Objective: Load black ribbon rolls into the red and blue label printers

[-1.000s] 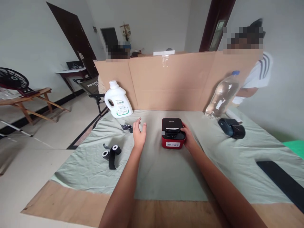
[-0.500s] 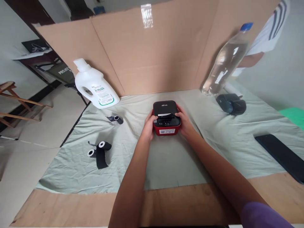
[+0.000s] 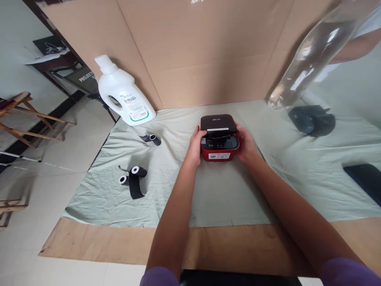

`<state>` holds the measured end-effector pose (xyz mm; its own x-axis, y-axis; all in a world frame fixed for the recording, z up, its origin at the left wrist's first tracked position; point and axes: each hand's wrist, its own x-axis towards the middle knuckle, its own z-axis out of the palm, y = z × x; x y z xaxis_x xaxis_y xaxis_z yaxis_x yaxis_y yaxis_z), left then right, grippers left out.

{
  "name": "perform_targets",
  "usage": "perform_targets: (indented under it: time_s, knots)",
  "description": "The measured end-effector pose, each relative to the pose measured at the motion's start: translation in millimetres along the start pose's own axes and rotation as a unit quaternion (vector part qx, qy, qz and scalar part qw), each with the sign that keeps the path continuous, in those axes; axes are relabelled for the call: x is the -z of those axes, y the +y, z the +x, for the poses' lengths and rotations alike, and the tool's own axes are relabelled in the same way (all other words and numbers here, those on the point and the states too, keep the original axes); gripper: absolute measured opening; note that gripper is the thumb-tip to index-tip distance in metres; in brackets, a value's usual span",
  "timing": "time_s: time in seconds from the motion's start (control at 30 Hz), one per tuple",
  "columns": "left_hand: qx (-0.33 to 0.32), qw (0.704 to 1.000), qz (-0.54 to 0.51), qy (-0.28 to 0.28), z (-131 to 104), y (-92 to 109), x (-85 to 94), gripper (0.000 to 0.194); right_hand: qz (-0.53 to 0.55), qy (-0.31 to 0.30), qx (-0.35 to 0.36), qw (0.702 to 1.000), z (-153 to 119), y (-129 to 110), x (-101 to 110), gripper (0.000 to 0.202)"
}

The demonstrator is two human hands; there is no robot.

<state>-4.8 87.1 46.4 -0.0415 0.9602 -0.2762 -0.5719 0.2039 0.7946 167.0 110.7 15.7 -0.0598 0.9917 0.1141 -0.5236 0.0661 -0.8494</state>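
A small red and black printer [image 3: 219, 155] rests on the green cloth in front of the cardboard wall. Its black lid [image 3: 218, 122] is partly raised, and a dark gap shows beneath it. My left hand [image 3: 195, 146] grips the printer's left side, the thumb near the lid's front edge. Around the right side wraps my right hand [image 3: 245, 143], its fingers partly hidden by the printer. Left of the hands, two joined black rolls [image 3: 136, 178] with white cores lie on the cloth, and a smaller black roll [image 3: 154, 139] lies farther back.
A white detergent bottle [image 3: 126, 95] stands back left against the cardboard [image 3: 190, 59]. At right are a large clear bottle [image 3: 306, 59], a dark device [image 3: 311, 120] and a black phone [image 3: 364, 178]. Someone's arm [image 3: 357, 47] shows behind the clear bottle.
The printer's lid is tilted up more than before, with a wider gap. My right thumb has left the lid's front edge. The view has shifted, and the bottles and phone appear farther right.
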Motion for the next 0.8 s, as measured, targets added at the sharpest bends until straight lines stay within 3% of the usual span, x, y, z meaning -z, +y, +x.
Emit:
perform_targets:
  time_s: [0.2, 0.37, 0.43, 0.5, 0.57, 0.63, 0.7, 0.8]
  knots:
    - [-0.017, 0.999, 0.051, -0.005, 0.5, 0.6, 3.9, 0.094, -0.027, 0.033, 0.031, 0.999, 7.8, 6.8, 11.1, 0.048]
    - [-0.049, 0.984, 0.171, -0.011, -8.4, 9.3, 8.0, 0.07, -0.003, 0.07, 0.048, 0.996, -0.8, 11.8, 8.1, 0.044]
    - [-0.098, 0.951, 0.294, 0.015, -10.7, 28.3, 23.3, 0.056, 0.014, 0.081, 0.047, 0.996, -2.1, 13.3, 7.9, 0.045]
    - [-0.172, 0.865, 0.467, 0.067, -10.7, 57.9, 49.1, 0.051, 0.025, 0.088, 0.042, 0.995, -1.0, 14.1, 7.8, 0.046]
    - [-0.214, 0.715, 0.655, 0.12, -7.3, 91.7, 80.5, 0.057, 0.03, 0.095, 0.041, 0.994, 1.4, 14.4, 7.3, 0.047]
    - [-0.168, 0.586, 0.783, 0.127, 0.1, 121.0, 109.7, 0.059, 0.034, 0.102, 0.041, 0.993, 3.9, 14.2, 6.8, 0.049]
    - [-0.12, 0.502, 0.852, 0.09, 9.4, 140.3, 130.1, 0.056, 0.041, 0.102, 0.035, 0.993, 5.6, 13.5, 7.1, 0.05]
    - [-0.131, 0.44, 0.888, 0.031, 15.4, 153.8, 140.8, 0.045, 0.053, 0.098, 0.023, 0.993, 6.6, 12.0, 9.6, 0.049]
